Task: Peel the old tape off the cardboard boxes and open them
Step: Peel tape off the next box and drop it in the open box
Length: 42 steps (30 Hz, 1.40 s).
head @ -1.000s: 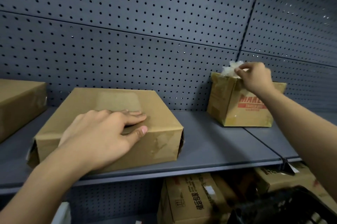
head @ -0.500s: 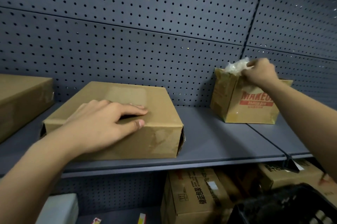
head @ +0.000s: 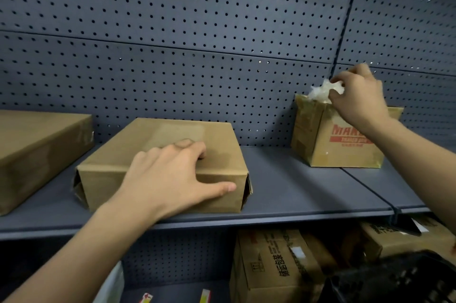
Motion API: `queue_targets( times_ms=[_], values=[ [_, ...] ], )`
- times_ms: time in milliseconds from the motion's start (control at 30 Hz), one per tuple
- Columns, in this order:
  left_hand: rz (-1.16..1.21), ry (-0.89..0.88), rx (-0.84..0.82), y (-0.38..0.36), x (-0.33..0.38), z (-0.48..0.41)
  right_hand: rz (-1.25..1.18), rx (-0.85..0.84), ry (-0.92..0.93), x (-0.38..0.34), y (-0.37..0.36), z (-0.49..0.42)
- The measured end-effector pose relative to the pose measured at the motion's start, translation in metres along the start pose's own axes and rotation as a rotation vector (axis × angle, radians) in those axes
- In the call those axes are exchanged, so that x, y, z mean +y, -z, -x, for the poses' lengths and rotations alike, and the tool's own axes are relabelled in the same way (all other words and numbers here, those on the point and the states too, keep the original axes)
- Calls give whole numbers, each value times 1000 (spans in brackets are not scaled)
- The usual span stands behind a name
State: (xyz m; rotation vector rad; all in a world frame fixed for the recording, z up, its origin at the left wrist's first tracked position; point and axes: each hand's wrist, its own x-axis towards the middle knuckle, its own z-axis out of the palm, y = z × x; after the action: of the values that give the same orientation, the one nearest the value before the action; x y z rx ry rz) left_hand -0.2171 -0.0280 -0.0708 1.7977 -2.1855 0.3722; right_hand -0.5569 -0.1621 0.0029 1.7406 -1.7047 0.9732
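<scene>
A flat brown cardboard box [head: 153,137] lies on the grey shelf [head: 291,194] in the middle. My left hand [head: 170,179] grips its near right corner, fingers curled over the top and thumb along the front face. At the back right stands a smaller box [head: 328,144] with red print. Above its top edge my right hand [head: 357,98] pinches a crumpled wad of clear tape [head: 322,91] that touches the box top.
Another flat brown box [head: 37,149] lies at the left end of the shelf. A grey pegboard wall [head: 197,31] backs the shelf. Below it stand several printed cartons [head: 274,268] and a black basket [head: 394,280] at the bottom right.
My left hand has curled its fingers and slid to the box's near right corner, thumb now on the front face. My right hand has lifted slightly with the tape wad.
</scene>
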Motion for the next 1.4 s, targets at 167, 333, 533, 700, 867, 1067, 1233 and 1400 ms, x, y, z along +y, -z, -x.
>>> queue_targets(
  times_ms=[167, 333, 533, 700, 867, 1067, 1233, 1400],
  values=[
    [-52, 36, 127, -8, 7, 7, -145, -213, 342, -41, 3, 39],
    [28, 6, 166, -10, -3, 13, -51, -401, 776, -80, -24, 88],
    [183, -94, 123, -12, -31, 16, -119, -411, 923, -97, -36, 105],
    [308, -178, 72, -15, -56, 14, -168, -498, 917, -92, -22, 106],
    [410, -170, 113, -14, -65, 22, -389, -633, 719, -99, -13, 106],
    [315, -16, 31, 6, -44, 44, -537, -767, 617, -105, 1, 90],
    [282, 134, 36, -2, -33, 55, -548, -695, 596, -115, 5, 90],
    [529, 253, 263, -26, -25, 60, -402, -552, 647, -138, 5, 97]
  ],
)
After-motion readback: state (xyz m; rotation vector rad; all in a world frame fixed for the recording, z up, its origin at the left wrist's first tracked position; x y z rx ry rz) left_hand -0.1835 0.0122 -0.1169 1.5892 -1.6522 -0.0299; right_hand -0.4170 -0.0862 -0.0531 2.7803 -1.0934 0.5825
